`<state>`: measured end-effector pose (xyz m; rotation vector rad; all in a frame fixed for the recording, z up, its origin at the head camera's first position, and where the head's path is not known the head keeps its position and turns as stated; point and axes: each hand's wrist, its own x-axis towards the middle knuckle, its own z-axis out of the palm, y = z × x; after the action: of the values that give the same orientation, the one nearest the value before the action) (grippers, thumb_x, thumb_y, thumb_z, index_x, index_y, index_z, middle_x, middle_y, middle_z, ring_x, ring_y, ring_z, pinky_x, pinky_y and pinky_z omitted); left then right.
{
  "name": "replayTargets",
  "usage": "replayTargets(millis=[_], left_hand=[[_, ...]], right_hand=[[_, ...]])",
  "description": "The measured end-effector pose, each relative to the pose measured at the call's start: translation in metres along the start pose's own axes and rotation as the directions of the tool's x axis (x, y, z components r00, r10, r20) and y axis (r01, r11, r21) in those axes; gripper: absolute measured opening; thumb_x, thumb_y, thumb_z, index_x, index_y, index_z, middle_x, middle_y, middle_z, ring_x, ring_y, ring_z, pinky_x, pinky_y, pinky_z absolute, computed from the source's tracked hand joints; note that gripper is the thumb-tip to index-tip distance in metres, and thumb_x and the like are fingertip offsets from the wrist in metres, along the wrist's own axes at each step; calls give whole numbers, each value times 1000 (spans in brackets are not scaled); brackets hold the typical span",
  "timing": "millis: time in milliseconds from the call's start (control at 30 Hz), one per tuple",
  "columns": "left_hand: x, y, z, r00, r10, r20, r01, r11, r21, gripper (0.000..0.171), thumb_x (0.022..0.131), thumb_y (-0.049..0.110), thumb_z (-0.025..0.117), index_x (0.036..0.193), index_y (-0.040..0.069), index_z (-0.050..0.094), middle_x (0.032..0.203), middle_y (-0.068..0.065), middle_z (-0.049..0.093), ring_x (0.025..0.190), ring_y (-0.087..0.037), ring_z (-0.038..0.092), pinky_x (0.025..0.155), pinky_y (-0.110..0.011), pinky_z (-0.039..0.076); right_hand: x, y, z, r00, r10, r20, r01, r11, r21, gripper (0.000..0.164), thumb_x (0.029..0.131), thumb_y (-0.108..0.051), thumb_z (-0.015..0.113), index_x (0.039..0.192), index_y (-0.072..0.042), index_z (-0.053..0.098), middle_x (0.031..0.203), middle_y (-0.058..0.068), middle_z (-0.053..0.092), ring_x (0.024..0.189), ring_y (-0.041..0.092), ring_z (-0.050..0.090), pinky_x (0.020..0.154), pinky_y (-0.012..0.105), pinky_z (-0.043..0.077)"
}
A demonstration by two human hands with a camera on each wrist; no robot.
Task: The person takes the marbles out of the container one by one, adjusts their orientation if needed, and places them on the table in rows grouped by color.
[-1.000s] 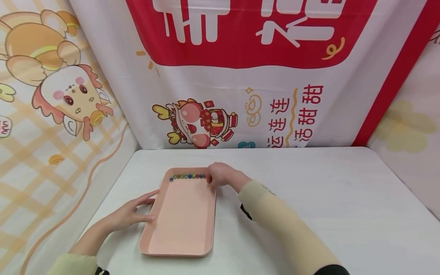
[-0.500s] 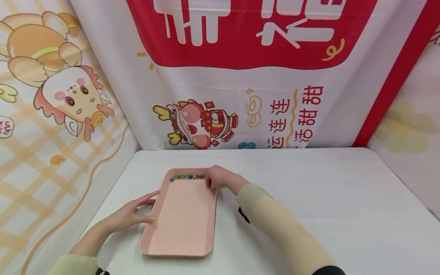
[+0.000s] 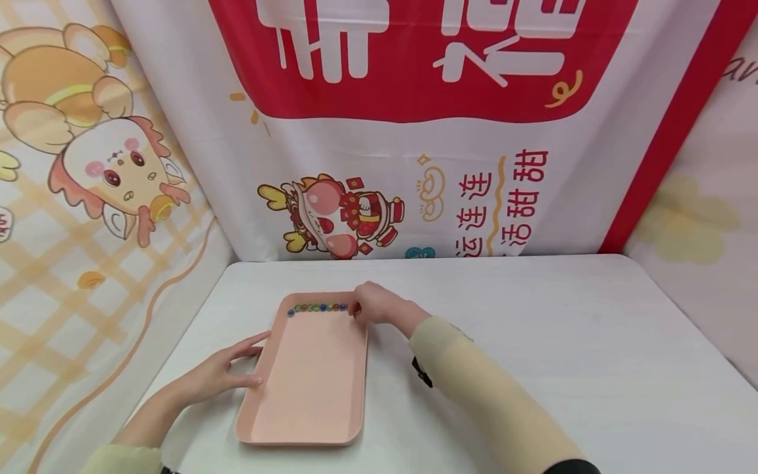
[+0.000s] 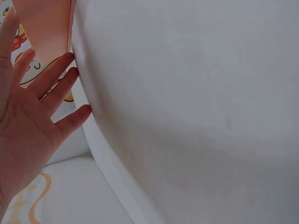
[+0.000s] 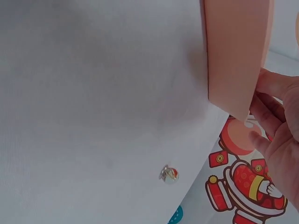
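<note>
A shallow pink tray (image 3: 308, 382) lies on the white table, with a row of several glass marbles (image 3: 322, 307) along its far end. One blue marble (image 3: 291, 313) sits slightly out of line at the row's left end. My left hand (image 3: 216, 375) rests against the tray's left side, fingers and thumb spread. At the far right corner, my right hand (image 3: 376, 304) reaches over the rim with curled fingers. Its fingertips pinch a small dark reddish marble (image 3: 357, 309) at the row's right end, partly hidden by the fingers.
In the right wrist view, a clear marble (image 5: 170, 175) with coloured streaks lies on the table outside the tray. A printed red and white cloth (image 3: 414, 191) hangs behind the table's far edge; a patterned cloth (image 3: 118, 263) hangs at the left.
The right fingertips have loosened slightly, and a dark reddish marble shows between them. The left hand keeps its place on the tray. The head view has shifted a little.
</note>
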<state>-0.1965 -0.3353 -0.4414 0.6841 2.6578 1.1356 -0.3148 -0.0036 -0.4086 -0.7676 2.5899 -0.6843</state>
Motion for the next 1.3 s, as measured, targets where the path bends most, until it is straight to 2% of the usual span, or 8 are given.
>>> replayTargets(millis=[367, 433, 567, 633, 833, 1067, 1167, 1300], left_hand=[[0, 0, -1, 1000, 6, -6, -6, 1000, 22, 81, 81, 28, 79, 149, 9, 39, 129, -14, 60, 126, -33, 47, 95, -9, 22], [0, 0, -1, 1000, -2, -6, 2, 1000, 31, 81, 81, 28, 79, 149, 10, 38, 130, -14, 60, 126, -33, 47, 97, -13, 24], [-1, 1, -1, 1000, -15, -2, 15, 999, 45, 81, 82, 29, 78, 150, 12, 38, 130, -12, 60, 127, -34, 46, 102, -31, 30], [0, 1, -1, 1000, -15, -1, 15, 999, 42, 81, 82, 28, 78, 150, 12, 38, 131, -12, 60, 127, -34, 46, 103, -34, 30], [-1, 1, -1, 1000, -17, 5, 17, 1000, 25, 81, 82, 28, 78, 150, 12, 37, 131, -13, 59, 127, -36, 45, 99, -16, 25], [-2, 2, -2, 999, -39, 8, 38, 999, 38, 82, 82, 30, 78, 151, 14, 36, 132, -15, 58, 128, -37, 44, 99, -19, 27], [-1, 2, -2, 999, -35, 10, 34, 998, 46, 82, 82, 30, 78, 151, 13, 36, 132, -14, 58, 128, -37, 44, 102, -28, 28], [0, 3, -2, 999, -39, 17, 39, 999, 35, 82, 82, 27, 78, 151, 12, 36, 132, -15, 58, 128, -40, 44, 102, -55, 27]], right_hand=[[-14, 8, -18, 986, -142, -85, 143, 990, 7, 13, 87, -5, 73, 99, -8, 76, 87, -4, 66, 82, 15, 56, 70, 21, 49], [-17, 8, -21, 984, -155, -91, 156, 988, 5, 13, 87, -7, 74, 99, -8, 76, 87, -5, 66, 81, 15, 57, 70, 21, 49], [-25, 8, -25, 980, -172, -96, 173, 985, 4, 15, 87, -11, 75, 101, -8, 75, 87, -6, 65, 82, 14, 58, 70, 21, 50], [-29, 9, -28, 978, -182, -100, 184, 983, 3, 16, 87, -12, 75, 103, -8, 75, 88, -6, 65, 83, 14, 58, 70, 21, 50], [-41, 12, -32, 967, -226, -113, 227, 974, -5, 15, 87, -14, 75, 102, -10, 76, 88, -7, 66, 82, 12, 58, 71, 21, 49], [-55, 18, -33, 961, -244, -133, 250, 968, 28, 15, 88, -11, 73, 103, -9, 75, 91, -6, 67, 83, 11, 60, 72, 22, 50], [-61, 24, -34, 958, -251, -140, 259, 965, 43, 13, 89, -12, 72, 102, -11, 75, 91, -7, 67, 83, 10, 60, 73, 23, 50], [-67, 34, -36, 958, -252, -134, 261, 964, 53, 12, 89, -13, 72, 101, -15, 75, 91, -9, 66, 83, 7, 60, 73, 23, 50]])
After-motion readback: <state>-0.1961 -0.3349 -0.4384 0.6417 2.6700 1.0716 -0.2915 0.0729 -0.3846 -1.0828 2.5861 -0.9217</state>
